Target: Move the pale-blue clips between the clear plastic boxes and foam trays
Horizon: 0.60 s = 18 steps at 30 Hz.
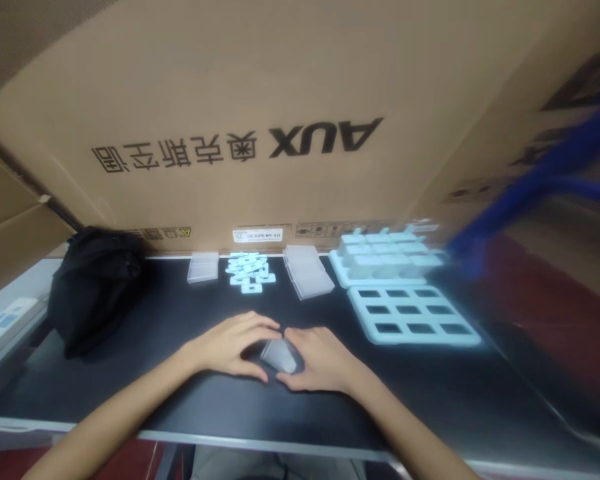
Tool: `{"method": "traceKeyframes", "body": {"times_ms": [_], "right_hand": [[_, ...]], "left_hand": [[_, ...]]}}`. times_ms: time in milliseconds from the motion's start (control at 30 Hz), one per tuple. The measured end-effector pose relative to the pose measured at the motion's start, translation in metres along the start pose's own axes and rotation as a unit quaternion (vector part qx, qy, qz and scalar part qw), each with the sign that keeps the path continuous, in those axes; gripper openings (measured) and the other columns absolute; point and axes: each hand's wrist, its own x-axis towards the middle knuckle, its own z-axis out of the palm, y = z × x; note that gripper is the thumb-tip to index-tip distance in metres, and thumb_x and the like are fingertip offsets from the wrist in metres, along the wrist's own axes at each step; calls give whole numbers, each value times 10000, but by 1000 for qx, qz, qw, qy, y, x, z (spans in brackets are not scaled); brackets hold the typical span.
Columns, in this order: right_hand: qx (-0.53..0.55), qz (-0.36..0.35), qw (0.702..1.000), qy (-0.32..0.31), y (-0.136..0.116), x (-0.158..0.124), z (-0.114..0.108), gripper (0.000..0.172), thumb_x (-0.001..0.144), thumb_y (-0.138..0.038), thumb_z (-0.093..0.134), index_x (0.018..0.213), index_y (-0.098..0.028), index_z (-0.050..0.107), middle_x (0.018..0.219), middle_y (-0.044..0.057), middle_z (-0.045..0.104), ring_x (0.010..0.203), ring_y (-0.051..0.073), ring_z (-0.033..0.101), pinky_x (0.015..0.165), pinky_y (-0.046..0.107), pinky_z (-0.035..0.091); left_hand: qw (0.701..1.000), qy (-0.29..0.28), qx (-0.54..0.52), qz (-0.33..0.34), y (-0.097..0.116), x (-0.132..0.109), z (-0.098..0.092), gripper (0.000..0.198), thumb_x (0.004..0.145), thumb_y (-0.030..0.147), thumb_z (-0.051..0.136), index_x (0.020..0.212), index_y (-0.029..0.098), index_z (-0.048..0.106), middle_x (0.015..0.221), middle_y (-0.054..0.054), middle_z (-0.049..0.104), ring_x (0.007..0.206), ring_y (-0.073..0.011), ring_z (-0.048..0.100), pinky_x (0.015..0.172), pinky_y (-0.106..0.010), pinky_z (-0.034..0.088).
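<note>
A small clear plastic piece (281,356), blurred, is between my two hands low over the near middle of the black table. My right hand (323,360) curls round its right side, index finger by its far end and thumb by its near end. My left hand (235,348) is at its left, fingers stretched out and thumb apart, with the fingertips close to the piece's far end. Whether the left fingertips touch it cannot be made out. Beyond my hands lie a pile of small light-blue frames (250,269) and a stack of clear plastic sheets (307,272).
Another clear stack (203,267) lies at the back left, near a black bag (97,287). To the right are a light-blue grid tray (417,315) and a block of light-blue compartments (385,257). A large cardboard box (280,193) walls off the back; a blue bar (545,173) crosses at right.
</note>
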Motion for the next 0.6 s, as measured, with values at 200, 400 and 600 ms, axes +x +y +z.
{"method": "traceKeyframes", "body": {"times_ms": [200,400,600], "right_hand": [[53,-16,998,8,-1,-2,2,464,829,-627,686,1052,-226,618,966,33,748,847,238,704,691,297,379],[57,1,998,37,6,-3,-2,374,943,-542,584,1144,-227,606,990,42,744,872,222,697,743,302,406],[46,-17,998,41,3,-3,0,314,984,-514,522,1061,-223,612,984,43,727,854,212,678,758,312,434]], "left_hand": [[999,30,-26,5,-3,-16,-8,402,940,458,706,1268,231,655,1293,-135,650,1149,-248,641,1000,-372,547],[981,104,31,-164,-55,-83,-52,369,960,455,672,1265,248,652,1352,-107,627,1228,-245,637,1085,-395,519],[934,118,175,-287,-89,-131,-52,397,995,557,536,1208,243,651,1393,-98,576,1226,-279,610,1021,-430,559]]}}
